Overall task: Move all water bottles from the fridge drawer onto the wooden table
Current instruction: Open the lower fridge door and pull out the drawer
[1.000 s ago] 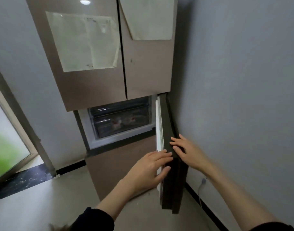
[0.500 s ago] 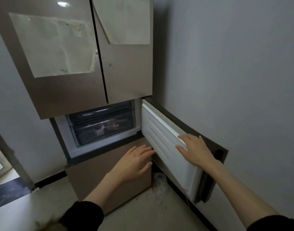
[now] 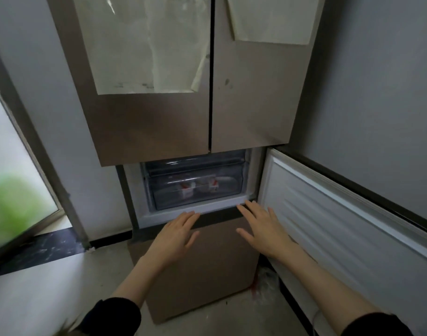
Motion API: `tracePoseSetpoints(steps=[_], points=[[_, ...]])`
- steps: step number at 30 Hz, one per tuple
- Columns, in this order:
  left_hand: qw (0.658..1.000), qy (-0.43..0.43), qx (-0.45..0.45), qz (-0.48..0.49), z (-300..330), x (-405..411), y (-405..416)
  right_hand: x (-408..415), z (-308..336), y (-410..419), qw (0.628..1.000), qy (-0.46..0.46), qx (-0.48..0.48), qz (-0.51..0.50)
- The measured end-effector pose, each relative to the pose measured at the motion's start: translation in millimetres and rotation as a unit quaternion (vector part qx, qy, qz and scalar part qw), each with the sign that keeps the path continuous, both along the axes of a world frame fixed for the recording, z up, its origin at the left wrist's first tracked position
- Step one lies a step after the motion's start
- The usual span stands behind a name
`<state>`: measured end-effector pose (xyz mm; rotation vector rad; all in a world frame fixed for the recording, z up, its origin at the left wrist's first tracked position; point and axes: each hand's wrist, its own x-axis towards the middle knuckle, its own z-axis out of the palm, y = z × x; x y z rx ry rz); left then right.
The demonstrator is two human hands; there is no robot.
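Now both hands, left hand and right hand, flat and empty, reach toward the drawer; next I pull it out for the bottles

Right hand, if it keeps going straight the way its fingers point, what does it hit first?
Most likely the white lower frame of the open compartment, where the right hand already has its fingertips. Just beyond sits the clear fridge drawer with bottles inside. Depth is hard to judge here.
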<state>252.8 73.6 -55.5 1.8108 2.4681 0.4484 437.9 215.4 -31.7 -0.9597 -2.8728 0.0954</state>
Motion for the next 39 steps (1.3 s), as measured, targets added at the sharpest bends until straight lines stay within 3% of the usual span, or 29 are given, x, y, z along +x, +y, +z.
tracePoseSetpoints(steps=[10,12,14,15,16,17,19,21,23,25,29,33,35,39], points=[[0.997,-0.008,-0.043,0.067,-56,-108,85,-120,-56,99,0.998,-0.037,-0.046,0.019],[0.995,-0.06,-0.033,0.078,-71,-117,100,-135,-72,118,0.994,-0.01,-0.105,0.01],[0.967,-0.212,0.018,0.139,-82,-125,119,-153,-81,136,0.963,0.093,-0.249,-0.038],[0.928,-0.314,0.052,0.193,-85,-130,128,-162,-83,145,0.923,0.161,-0.339,-0.081],[0.865,-0.424,0.09,0.253,-88,-134,138,-171,-84,154,0.863,0.221,-0.434,-0.135],[0.776,-0.538,0.133,0.301,-89,-139,148,-179,-86,165,0.776,0.278,-0.534,-0.186],[0.568,-0.715,0.233,0.334,-91,-150,167,-195,-93,190,0.549,0.38,-0.7,-0.254],[0.408,-0.778,0.336,0.34,-91,-165,182,-205,-99,216,0.351,0.451,-0.77,-0.283],[0.315,-0.792,0.4,0.336,-89,-178,195,-214,-104,236,0.251,0.485,-0.786,-0.292],[0.262,-0.795,0.428,0.341,-89,-182,205,-220,-102,245,0.198,0.498,-0.794,-0.285],[0.232,-0.792,0.461,0.326,-80,-183,213,-229,-93,253,0.159,0.502,-0.807,-0.267],[0.197,-0.805,0.49,0.271,-75,-190,211,-229,-98,255,0.158,0.5,-0.813,-0.254],[0.198,-0.809,0.486,0.265,-78,-190,209,-228,-100,256,0.152,0.499,-0.817,-0.245],[0.219,-0.806,0.471,0.285,-73,-193,210,-228,-95,259,0.175,0.489,-0.825,-0.224]])
